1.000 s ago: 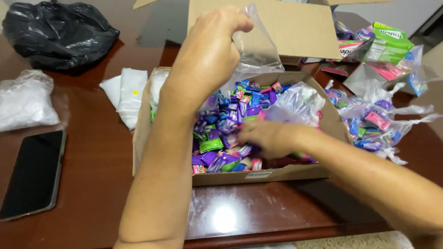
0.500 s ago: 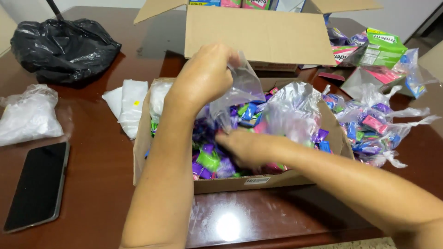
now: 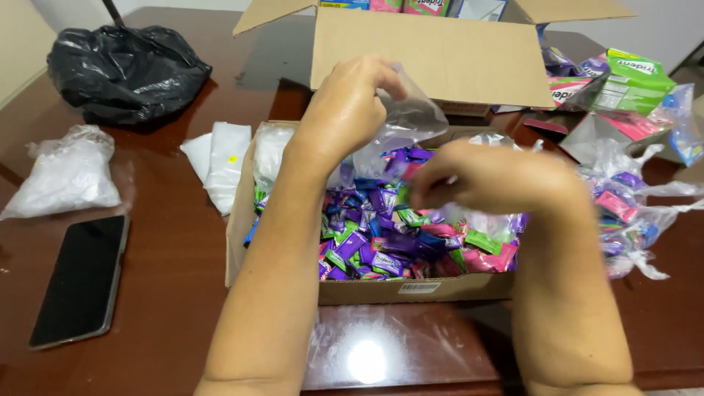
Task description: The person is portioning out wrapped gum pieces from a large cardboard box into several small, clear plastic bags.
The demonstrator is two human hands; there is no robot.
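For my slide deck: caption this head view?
Left hand holds a clear plastic bag over a shallow cardboard box of colourful wrapped candies; right hand alongside.

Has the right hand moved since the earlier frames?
Yes. The right hand has come up out of the candy box, closer to the clear bag.

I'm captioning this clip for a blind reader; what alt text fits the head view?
Left hand holds a clear plastic bag above a shallow cardboard box of colourful wrapped sweets, with the blurred right hand beside it. A phone lies on the brown table.
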